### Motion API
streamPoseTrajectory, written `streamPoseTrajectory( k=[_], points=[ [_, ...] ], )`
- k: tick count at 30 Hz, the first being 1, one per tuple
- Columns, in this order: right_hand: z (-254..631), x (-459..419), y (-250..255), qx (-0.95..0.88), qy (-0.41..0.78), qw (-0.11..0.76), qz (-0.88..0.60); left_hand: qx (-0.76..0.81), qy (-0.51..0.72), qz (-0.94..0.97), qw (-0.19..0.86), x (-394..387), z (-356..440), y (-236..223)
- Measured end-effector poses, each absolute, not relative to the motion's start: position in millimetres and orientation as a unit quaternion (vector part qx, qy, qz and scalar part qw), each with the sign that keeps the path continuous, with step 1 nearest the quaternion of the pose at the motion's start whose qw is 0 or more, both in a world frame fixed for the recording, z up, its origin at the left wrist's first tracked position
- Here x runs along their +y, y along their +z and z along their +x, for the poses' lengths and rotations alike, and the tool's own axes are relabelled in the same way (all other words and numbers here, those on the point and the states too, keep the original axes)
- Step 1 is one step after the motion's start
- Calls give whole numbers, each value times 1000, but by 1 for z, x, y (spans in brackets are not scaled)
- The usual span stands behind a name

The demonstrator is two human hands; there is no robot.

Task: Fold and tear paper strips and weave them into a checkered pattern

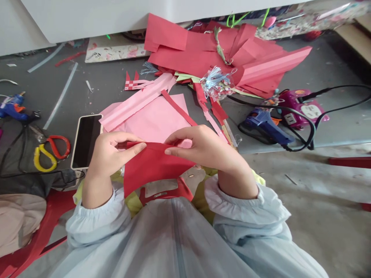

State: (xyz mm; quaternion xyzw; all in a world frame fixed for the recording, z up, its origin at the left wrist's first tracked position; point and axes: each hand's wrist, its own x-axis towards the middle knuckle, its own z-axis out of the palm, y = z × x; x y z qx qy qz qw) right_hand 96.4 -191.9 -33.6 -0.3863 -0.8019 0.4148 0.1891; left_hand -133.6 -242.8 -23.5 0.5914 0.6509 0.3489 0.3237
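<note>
A sheet of red paper hangs from both hands over my lap, its upper edge pinched between thumbs and fingers. My left hand is closed on the upper left part of that edge. On the upper right part, my right hand is closed with its thumb on the near face. Just beyond the hands, pink paper sheets lie on the table, with a narrow red strip across them. A phone with a dark screen rests left of my left hand.
Scissors and a blue glue gun lie at the left. Stacked red paper and blue tassels occupy the back. Another glue gun, a purple power socket and black cables are at the right, near the table edge.
</note>
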Motion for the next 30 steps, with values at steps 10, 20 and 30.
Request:
streamPoseTrajectory(
  k=[10,20,30],
  points=[
    [92,-193,-33,-804,414,197,-379,633,328,633,303,-246,-137,-18],
    [81,-197,-45,-868,335,100,-352,592,162,698,369,-242,-139,-39],
    [85,-194,-43,-853,377,113,-341,584,142,685,411,-240,-136,-35]
  ],
)
